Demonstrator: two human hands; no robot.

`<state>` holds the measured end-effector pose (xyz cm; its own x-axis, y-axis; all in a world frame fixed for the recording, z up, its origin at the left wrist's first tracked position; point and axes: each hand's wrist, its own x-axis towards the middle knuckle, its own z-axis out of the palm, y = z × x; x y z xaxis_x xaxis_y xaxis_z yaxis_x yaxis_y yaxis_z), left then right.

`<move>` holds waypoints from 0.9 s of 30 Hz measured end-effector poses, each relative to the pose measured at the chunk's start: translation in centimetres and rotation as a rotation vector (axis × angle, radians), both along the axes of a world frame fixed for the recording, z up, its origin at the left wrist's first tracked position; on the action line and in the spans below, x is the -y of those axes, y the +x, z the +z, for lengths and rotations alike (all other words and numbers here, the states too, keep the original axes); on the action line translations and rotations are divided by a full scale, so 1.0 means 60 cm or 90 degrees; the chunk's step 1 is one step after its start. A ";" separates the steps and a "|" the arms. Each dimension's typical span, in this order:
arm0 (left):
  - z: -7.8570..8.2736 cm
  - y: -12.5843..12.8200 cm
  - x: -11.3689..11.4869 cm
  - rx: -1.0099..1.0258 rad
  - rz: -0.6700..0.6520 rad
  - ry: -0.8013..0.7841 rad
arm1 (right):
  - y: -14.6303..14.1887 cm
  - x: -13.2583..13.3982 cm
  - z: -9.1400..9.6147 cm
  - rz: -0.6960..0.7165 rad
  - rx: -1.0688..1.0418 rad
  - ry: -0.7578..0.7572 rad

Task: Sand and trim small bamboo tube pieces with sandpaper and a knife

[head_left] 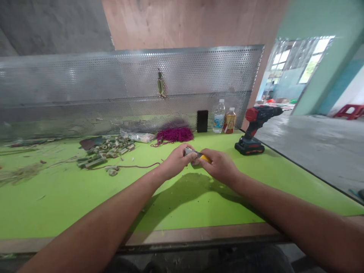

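Note:
Both my hands meet above the middle of the green table (85, 204). My right hand (220, 167) is closed round a yellow utility knife (202, 156), whose grey metal front end points left. My left hand (178, 161) pinches that grey front end with its fingertips. Both hands hover a little above the tabletop and cast a shadow on it. What lies under the fingers is hidden.
A pile of short green-grey tubes (106, 151) and a thin cord (136, 166) lie to the left. Magenta string (174, 135), a black phone (202, 121), a water bottle (218, 116), a small bottle (229, 120) and a red cordless drill (254, 129) stand along the perforated metal back panel (113, 87).

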<state>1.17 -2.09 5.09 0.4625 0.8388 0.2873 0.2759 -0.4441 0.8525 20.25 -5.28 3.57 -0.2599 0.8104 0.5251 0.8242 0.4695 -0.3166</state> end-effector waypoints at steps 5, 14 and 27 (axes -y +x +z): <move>0.007 -0.001 0.003 -0.043 0.031 -0.029 | -0.002 0.000 0.002 -0.032 0.024 0.014; 0.004 -0.014 -0.005 0.291 -0.175 -0.304 | 0.027 -0.035 0.007 -0.122 -0.138 -0.007; 0.006 -0.021 -0.002 0.373 -0.295 -0.319 | 0.042 -0.051 0.012 -0.072 -0.239 0.022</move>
<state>-0.07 -1.96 5.43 0.6800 0.6951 0.2333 -0.3778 0.0595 0.9240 22.80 -2.22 4.27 0.0455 0.8033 0.5938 0.7011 0.3978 -0.5918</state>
